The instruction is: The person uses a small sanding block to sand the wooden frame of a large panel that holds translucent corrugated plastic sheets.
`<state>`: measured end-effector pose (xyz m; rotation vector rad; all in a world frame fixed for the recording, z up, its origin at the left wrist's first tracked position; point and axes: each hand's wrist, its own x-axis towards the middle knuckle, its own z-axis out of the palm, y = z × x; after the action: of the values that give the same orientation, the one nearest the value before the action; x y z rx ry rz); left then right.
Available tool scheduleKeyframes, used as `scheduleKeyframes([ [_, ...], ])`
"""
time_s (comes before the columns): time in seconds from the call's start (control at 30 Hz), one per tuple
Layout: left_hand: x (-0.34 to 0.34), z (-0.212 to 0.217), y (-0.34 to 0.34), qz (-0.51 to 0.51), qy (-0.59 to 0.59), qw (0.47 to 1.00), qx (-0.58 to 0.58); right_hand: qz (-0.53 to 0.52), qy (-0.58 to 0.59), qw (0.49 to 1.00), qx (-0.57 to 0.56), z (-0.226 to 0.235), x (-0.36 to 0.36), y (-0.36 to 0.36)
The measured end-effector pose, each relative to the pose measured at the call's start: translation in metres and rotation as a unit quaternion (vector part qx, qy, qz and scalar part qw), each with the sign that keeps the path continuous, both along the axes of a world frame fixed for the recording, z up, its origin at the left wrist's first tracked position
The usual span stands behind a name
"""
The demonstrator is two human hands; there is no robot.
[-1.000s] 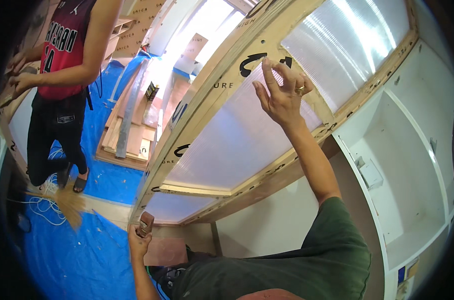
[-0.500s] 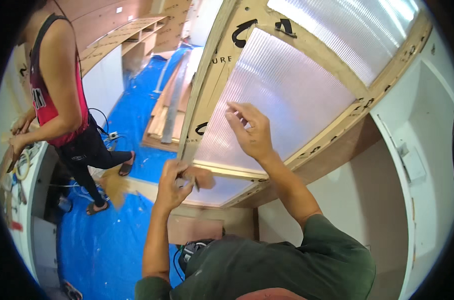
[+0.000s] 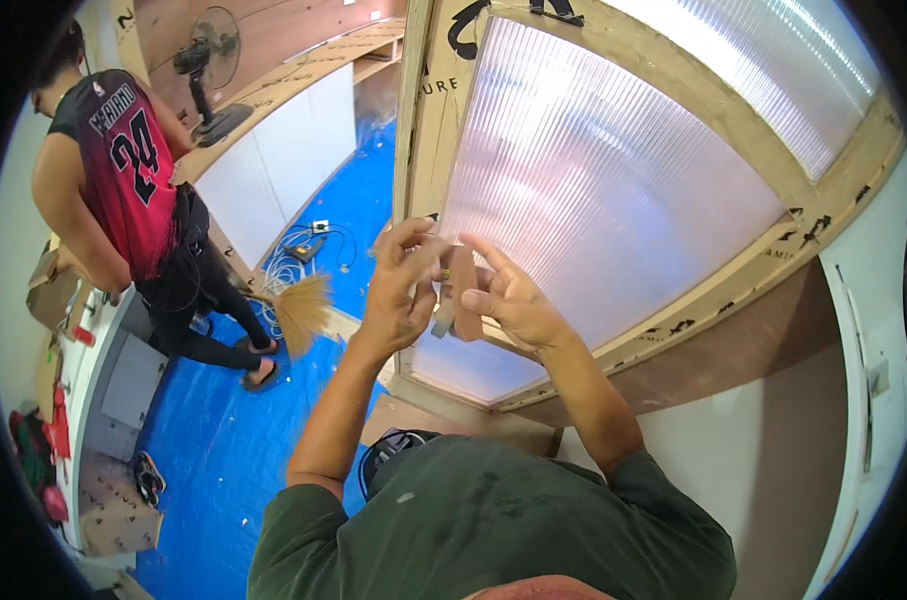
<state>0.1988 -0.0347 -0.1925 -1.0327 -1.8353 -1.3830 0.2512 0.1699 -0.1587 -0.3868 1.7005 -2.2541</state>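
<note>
In front of the framed panel, my left hand point(image 3: 395, 295) and my right hand point(image 3: 513, 303) come together around a flat reddish-brown piece point(image 3: 465, 305). My right thumb presses against its side. The fingers of my left hand curl at its other edge, partly smeared by motion. A small greyish piece point(image 3: 441, 322) shows beneath, beside the left fingers; I cannot make out what it is. Behind both hands stands a ribbed translucent panel point(image 3: 613, 170), set in a wooden frame point(image 3: 428, 130).
At the left a person point(image 3: 123, 160) in a sleeveless top faces a cluttered white counter point(image 3: 103, 360). A broom point(image 3: 301, 312) stands near a tangle of cables point(image 3: 288, 262). A fan point(image 3: 208, 75) sits on the long wooden counter point(image 3: 273, 90). Blue sheeting point(image 3: 228, 470) covers the floor.
My right hand has come down from the panel to meet my left, which has risen with the brown piece. My view has shifted left; the person has turned farther away.
</note>
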Motion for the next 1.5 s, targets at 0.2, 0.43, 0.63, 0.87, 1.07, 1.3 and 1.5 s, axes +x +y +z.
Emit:
scheduleKeyframes([
  [0.2, 0.04, -0.023, 0.037, -0.179, -0.304, 0.924, 0.151, -0.109, 0.164, 0.978, 0.064, 0.004, -0.017, 0.016],
  [0.43, 0.016, 0.012, 0.052, -0.066, -0.228, 0.961, 0.139, -0.111, 0.254, 0.951, 0.138, 0.035, -0.036, 0.026],
  [0.63, -0.033, 0.042, 0.056, 0.159, -0.067, 0.963, 0.206, -0.276, 0.505, 0.777, 0.253, 0.103, 0.005, 0.077],
  [0.87, -0.031, 0.081, 0.088, 0.244, 0.114, 0.954, 0.133, -0.348, 0.506, 0.739, 0.276, 0.119, 0.046, 0.118],
  [1.07, 0.007, 0.08, 0.074, 0.132, 0.064, 0.989, 0.008, -0.212, 0.594, 0.667, 0.396, 0.122, 0.016, 0.076],
  [1.3, 0.052, 0.087, 0.044, 0.073, -0.016, 0.991, -0.114, -0.088, 0.602, 0.601, 0.519, 0.111, 0.026, 0.071],
  [1.5, 0.078, 0.083, 0.02, -0.026, -0.182, 0.966, -0.184, 0.045, 0.63, 0.604, 0.486, 0.1, 0.037, 0.064],
])
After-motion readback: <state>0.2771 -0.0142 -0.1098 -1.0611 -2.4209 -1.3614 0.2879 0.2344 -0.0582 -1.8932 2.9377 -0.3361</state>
